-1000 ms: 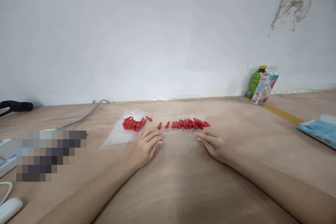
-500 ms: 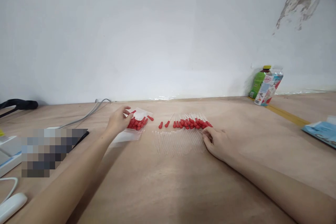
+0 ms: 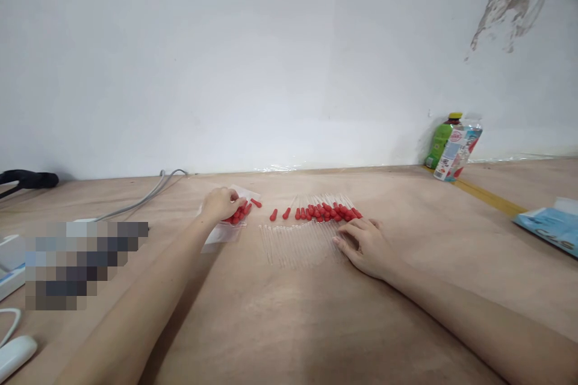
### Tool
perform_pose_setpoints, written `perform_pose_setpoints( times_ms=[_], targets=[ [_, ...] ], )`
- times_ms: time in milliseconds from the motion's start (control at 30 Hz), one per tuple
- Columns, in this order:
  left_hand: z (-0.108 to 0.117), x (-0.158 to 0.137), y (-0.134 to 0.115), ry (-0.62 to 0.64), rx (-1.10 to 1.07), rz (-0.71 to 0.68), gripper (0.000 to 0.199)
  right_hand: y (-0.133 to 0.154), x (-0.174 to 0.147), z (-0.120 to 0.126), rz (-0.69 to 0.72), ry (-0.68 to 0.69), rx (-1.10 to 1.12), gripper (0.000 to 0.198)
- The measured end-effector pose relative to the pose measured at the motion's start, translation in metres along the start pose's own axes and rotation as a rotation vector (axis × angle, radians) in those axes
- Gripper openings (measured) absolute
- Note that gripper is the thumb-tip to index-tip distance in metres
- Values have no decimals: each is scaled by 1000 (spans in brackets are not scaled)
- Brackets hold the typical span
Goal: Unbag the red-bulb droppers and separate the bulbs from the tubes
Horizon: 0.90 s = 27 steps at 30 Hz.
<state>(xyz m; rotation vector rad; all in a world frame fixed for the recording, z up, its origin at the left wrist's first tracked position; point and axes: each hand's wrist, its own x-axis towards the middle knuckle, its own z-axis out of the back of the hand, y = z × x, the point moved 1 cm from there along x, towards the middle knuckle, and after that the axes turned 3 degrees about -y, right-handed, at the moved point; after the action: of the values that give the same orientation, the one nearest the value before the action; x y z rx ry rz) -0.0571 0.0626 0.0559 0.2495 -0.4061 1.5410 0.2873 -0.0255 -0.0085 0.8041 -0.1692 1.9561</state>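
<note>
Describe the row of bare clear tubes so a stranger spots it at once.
Find the white wall, then the wood-toned table below it. Near the table's middle, the row of bare clear tubes ends at the right hand. Unlike the capped tubes just behind, nearer the wall, these carry no red bulbs.

1. Passable over bare tabletop (image 3: pixel 275 325) between, and nearer than, left hand (image 3: pixel 220 203) and right hand (image 3: pixel 366 246).
2. Blocked left of right hand by clear tubes (image 3: pixel 293 246); beyond, by red-tipped tubes (image 3: pixel 327 212).
3. Passable rightward to blue packet (image 3: pixel 548 225).
4. Crowded at left hand by red bulbs (image 3: pixel 239 215).
</note>
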Motion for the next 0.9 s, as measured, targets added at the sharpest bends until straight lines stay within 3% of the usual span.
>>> perform_pose_setpoints(
  times_ms=[267, 467, 700, 900],
  targets=[
    [-4, -20, -57, -29, -23, -246, 25, -2, 0, -1, -35, -57, 11, 26],
    [-18, -22, -93, -4, -68, -331, 33, -4, 1, -2, -50, -74, 32, 23],
    [-28, -20, -105, -42, -89, -302, 20, -5, 0, -2, -30, -99, 39, 22],
    [-7, -52, -92, -225, -143, -240, 16, -4, 1, -1, 4, -223, 73, 22]
  ],
)
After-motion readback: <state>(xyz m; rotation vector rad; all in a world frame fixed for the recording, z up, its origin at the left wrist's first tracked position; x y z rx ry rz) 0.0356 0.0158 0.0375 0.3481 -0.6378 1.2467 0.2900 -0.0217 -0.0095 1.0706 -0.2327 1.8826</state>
